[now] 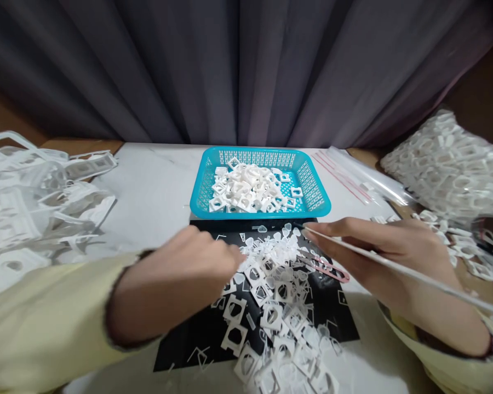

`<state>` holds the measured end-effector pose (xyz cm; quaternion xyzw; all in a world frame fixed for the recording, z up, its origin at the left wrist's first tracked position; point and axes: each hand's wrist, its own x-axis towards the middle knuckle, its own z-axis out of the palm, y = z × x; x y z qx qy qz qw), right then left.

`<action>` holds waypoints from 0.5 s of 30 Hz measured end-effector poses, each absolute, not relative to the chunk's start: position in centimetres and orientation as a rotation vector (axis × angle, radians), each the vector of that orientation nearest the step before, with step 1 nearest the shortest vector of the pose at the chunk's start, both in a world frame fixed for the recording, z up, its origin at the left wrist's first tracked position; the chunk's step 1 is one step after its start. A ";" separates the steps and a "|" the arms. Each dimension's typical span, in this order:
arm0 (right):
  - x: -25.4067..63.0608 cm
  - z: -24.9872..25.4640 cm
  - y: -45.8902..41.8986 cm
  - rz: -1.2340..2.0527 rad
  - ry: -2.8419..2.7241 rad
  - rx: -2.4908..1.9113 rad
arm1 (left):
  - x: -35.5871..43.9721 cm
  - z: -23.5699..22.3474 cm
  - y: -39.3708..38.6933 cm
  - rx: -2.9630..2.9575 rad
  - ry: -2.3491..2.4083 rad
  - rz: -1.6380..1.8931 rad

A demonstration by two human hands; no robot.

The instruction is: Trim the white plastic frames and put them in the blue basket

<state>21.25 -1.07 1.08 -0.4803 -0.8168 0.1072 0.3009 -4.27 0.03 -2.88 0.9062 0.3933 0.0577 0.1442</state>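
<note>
while the right hand (411, 246) is pinching a probably light, bendy white strip (427, 280) near its tip, the left hand (189, 262) is curling, its grip unclear.

Pleated grey-purple curtain (263, 71) behind a white tabletop (148, 169), clear plastic bags (372, 178) with red lines, brown panel (4, 112) at left

The left sleeve (49, 323) is pale yellow, long and loose, with soft creases, and ends in a narrow, dark, fuzzy-looking cuff (110, 306). The right sleeve (447, 358) matches, with a similar dark edge (492, 347) and a stronger yellow patch (408, 331) showing near its opening. Both hands are bare.
</note>
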 end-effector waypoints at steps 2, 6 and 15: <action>21.4 1.3 -1.4 0.172 -2.155 -1.310 | -2.2 -2.8 -0.6 2.847 1.148 -0.183; 21.7 1.5 -1.7 0.012 -2.146 -1.314 | 0.5 -4.1 -0.2 2.925 0.907 -0.241; 22.2 0.9 -0.8 0.215 -2.312 -1.229 | 1.8 -6.4 0.9 2.910 0.943 -0.003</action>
